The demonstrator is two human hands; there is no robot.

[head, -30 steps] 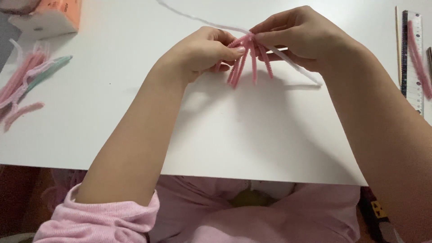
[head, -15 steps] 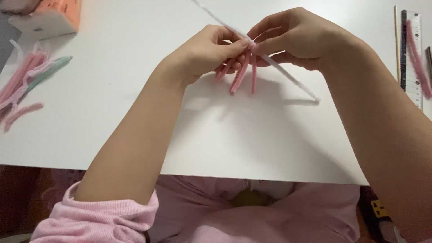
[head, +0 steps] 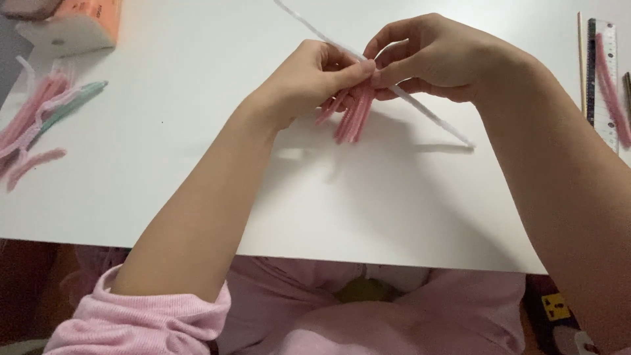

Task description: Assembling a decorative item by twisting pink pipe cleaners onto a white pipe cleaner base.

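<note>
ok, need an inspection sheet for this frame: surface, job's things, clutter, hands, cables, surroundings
Surface: white table, matte, lit from above, with hand shadows on it.
Job's things: bundle of pink pipe cleaners pinched between both hands; white pipe cleaner crossing the bundle and running from top centre down to the right.
Clutter: loose pink pipe cleaners with a teal one at the left edge; orange and white box top left; ruler with a pink pipe cleaner on it and a thin wooden stick, right edge.
Hands: left hand and right hand meet at the bundle's top, fingers closed on it.
Cables: nothing seen.
Surroundings: pink sleeve and pink-clothed lap below the table edge.
</note>
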